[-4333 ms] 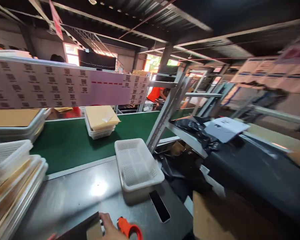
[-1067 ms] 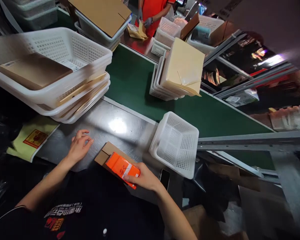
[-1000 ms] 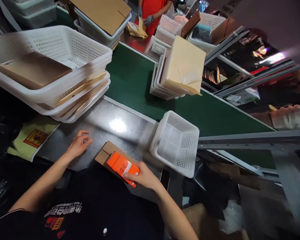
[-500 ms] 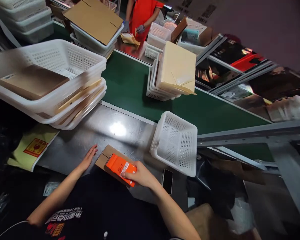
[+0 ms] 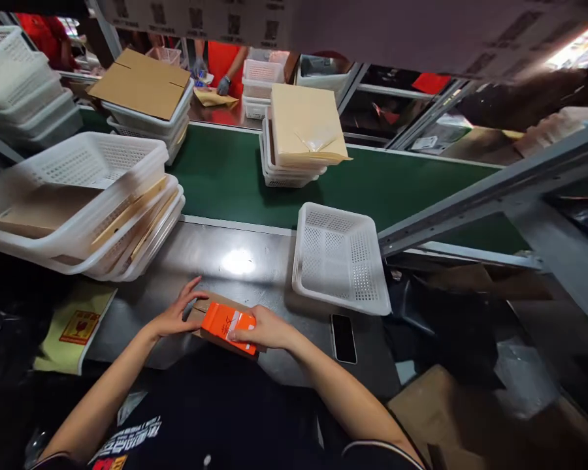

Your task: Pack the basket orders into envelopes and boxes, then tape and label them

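A small brown cardboard box [image 5: 210, 305] lies on the steel worktop [image 5: 225, 254] at its near edge. My left hand [image 5: 176, 314] rests on the box's left end with its fingers spread around it. An orange tape dispenser [image 5: 225, 322] sits on top of the box, and my right hand [image 5: 259, 329] is closed over its right end, pressing it down.
An empty white perforated basket [image 5: 340, 258] stands right of the box, a black phone [image 5: 343, 337] near it. Stacked white baskets [image 5: 78, 202] with flat cartons fill the left. Behind runs a green conveyor belt [image 5: 372, 186] carrying more baskets [image 5: 294, 140]. A person in orange [image 5: 225, 62] works across it.
My left hand moved from the bare worktop onto the box's left end. My right hand stayed on the orange dispenser. My view swung back down and levelled over the worktop.
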A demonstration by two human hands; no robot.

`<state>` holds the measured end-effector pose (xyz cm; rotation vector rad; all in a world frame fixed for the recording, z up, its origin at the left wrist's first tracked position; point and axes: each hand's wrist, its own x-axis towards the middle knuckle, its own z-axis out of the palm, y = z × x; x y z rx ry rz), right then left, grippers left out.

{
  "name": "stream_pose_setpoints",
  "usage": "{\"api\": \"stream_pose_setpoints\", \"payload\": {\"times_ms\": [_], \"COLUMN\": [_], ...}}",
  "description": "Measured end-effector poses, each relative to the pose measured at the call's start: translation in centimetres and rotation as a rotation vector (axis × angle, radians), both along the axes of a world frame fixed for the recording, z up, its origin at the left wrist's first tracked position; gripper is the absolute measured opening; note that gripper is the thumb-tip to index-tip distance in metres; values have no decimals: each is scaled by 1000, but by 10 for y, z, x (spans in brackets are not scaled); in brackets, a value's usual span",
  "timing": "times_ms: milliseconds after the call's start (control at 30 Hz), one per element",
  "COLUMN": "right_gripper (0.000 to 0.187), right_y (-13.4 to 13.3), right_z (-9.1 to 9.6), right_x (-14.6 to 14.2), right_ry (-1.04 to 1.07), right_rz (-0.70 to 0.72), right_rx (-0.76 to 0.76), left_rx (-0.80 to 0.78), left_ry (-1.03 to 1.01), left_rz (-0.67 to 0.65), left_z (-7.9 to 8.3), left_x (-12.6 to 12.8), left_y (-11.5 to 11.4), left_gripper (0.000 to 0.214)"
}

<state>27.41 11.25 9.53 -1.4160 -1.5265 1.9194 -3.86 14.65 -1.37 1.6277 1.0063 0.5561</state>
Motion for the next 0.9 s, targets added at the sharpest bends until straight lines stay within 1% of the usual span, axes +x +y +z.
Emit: {"api": "stream_pose_setpoints", "payload": {"times_ms": [100, 133, 200, 267, 333, 400, 433, 500, 567, 633, 667, 700, 767, 833, 900], "right_gripper": [37, 37, 37, 37, 32, 28, 29, 33, 39, 44, 47, 48, 49, 46, 43], "right_y": [-7, -12, -28, -49, -69, -83, -85, -81, -67, -52, -46, -43, -42, -48, -55], "right_z": [9, 12, 11, 2, -16, -39, -51, -74, -96, -114, -122, -130, -143, -154, -162], "right_x": [15, 26, 57, 95, 128, 145, 146, 132, 106, 78, 68, 61, 59, 70, 83], "right_ry": [-97, -123, -172, -205, -189, -121, -75, 11, 76, 110, 117, 121, 97, 29, -68], "right_rz": [49, 49, 30, -12, -62, -105, -111, -100, -72, -41, -24, -3, 25, 40, 43], "right_rx": [14, 22, 30, 1, -67, -104, -99, -52, -14, 7, 15, 22, 33, 31, 14], "left_rx": [-11, -21, -33, -23, 26, 123, 195, 361, 479, 518, 524, 534, 578, 641, 724], "left_ry": [40, 45, 65, 97, 151, 252, 326, 477, 564, 580, 587, 602, 655, 706, 742], "left_rz": [-40, -41, -41, -46, -67, -96, -107, -148, -277, -450, -514, -549, -561, -573, -602], "left_z": [-5, -8, -10, -8, 0, 11, 17, 27, 31, 29, 27, 24, 19, 17, 19], "left_x": [4, 4, 1, -2, -5, -3, 0, 9, 20, 29, 32, 33, 31, 26, 23], "left_y": [12, 13, 13, 12, 12, 9, 6, -3, -14, -23, -26, -27, -25, -21, -19], "left_gripper": [75, 75, 74, 74, 73, 72, 73, 77, 84, 90, 90, 90, 88, 88, 88]}}
